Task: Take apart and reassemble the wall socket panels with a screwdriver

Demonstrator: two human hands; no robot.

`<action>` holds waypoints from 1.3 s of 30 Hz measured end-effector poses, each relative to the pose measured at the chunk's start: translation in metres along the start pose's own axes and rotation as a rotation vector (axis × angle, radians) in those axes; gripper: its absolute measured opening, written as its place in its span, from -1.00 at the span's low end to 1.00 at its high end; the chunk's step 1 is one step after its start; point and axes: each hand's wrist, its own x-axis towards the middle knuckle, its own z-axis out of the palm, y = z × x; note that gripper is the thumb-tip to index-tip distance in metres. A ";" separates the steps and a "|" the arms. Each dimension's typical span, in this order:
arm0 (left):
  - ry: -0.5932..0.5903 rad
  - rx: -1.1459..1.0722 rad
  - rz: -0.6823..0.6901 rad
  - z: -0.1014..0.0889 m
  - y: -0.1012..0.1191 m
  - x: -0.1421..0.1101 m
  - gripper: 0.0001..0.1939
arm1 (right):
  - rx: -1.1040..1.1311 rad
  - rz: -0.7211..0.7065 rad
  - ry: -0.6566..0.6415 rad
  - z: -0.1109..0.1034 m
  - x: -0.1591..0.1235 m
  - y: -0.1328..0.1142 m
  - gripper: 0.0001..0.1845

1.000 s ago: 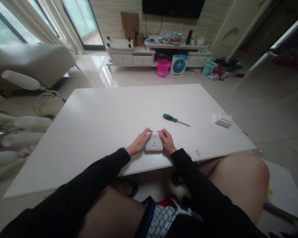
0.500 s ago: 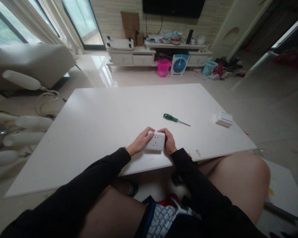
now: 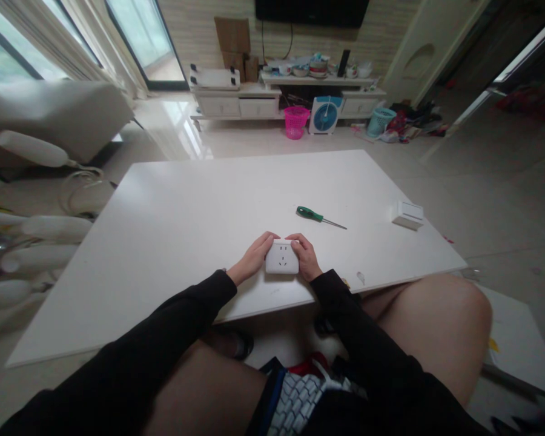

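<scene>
We grasp a white, squarish plastic socket (image 3: 282, 259): left hand (image 3: 253, 259) at nine o'clock, right hand (image 3: 307, 258) at three (green-handled metal screwdriver (image 3: 310, 214) beyond, half past one).

The white socket (image 3: 282, 257) fills the gap between my left hand (image 3: 253, 257) and my right hand (image 3: 307, 257). To my left, the white table (image 3: 163, 212) leaves me a wide, open path. Ahead and right, the green screwdriver (image 3: 310, 214) lies slantwise across a low reach; right of it a lane runs to the white box (image 3: 407, 215) (it stands up, so I'd need to clear it) near the table's right edge.
</scene>
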 end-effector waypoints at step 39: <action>-0.011 0.069 0.015 -0.001 0.002 0.000 -0.58 | 0.034 0.024 -0.059 -0.004 0.004 0.005 -0.57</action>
